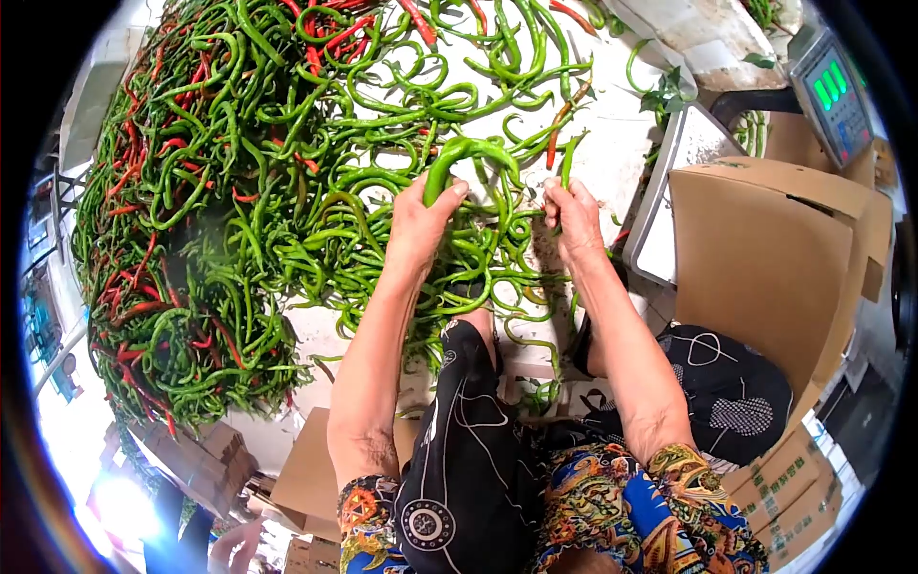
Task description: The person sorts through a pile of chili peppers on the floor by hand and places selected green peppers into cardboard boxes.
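My left hand (pixel 419 222) is closed around a curved green chili pepper (pixel 469 149), which arches up out of the fist and bends to the right. Across a short gap, my right hand (pixel 576 216) pinches a slim green chili pepper (pixel 569 161) whose tip points upward. Below and between the hands, loose green chili peppers (pixel 478 251) lie tangled on the white surface (pixel 612 143). A red chili pepper (pixel 552 148) rests just beyond my right hand.
A large heap of green and red chili peppers (pixel 206 191) rises at the left. At the right stand a scale with a lit green display (pixel 830 86) and an open cardboard box (pixel 755 258). Another person's hand (pixel 234 545) shows at the lower left, near cardboard boxes (pixel 196 459).
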The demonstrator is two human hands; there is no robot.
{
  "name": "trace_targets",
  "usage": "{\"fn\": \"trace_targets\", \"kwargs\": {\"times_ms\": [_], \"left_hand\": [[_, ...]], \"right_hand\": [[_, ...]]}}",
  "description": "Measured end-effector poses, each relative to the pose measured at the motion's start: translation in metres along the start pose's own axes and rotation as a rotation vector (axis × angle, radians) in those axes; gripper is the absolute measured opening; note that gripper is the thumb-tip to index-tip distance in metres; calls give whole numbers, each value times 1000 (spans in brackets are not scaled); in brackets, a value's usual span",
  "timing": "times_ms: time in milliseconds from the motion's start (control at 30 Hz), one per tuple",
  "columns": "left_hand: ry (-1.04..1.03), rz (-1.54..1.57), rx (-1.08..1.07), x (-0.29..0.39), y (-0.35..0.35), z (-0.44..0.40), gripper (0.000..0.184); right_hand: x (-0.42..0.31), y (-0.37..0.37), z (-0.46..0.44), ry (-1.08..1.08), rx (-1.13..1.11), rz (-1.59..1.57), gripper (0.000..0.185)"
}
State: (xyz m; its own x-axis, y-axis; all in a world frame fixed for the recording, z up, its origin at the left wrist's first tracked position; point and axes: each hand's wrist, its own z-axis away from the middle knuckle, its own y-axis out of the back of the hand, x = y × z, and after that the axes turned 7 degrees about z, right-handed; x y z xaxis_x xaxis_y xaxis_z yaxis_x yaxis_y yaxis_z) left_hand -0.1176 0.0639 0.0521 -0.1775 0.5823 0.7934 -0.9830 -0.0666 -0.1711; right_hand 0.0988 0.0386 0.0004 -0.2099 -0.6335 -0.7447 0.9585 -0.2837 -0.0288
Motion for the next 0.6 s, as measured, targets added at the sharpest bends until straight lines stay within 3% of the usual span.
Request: {"fn": "trace_targets", "kwargs": {"times_ms": [100,233,333,400,467,600], "left_hand": [[35,454,-106,7,5,18,27],[174,487,-50,15,6,36,30],[-2,613,-68,18,33,44,27],[-40,424,117,22,59,52,21],[-35,419,130,12,78,52,19],[-2,231,124,-7,77,53,21]], "right_hand": [[-10,-9,-3,-15,-24,-65,15],[-21,-16,3,-40,-151,-103,20],[-35,-11,7,-14,-150,-38,21],[-39,-14,6,100,30,99,25],[-32,-11,-8,233,124,173,24],[-34,-37,-22,469,200,688,19]]}}
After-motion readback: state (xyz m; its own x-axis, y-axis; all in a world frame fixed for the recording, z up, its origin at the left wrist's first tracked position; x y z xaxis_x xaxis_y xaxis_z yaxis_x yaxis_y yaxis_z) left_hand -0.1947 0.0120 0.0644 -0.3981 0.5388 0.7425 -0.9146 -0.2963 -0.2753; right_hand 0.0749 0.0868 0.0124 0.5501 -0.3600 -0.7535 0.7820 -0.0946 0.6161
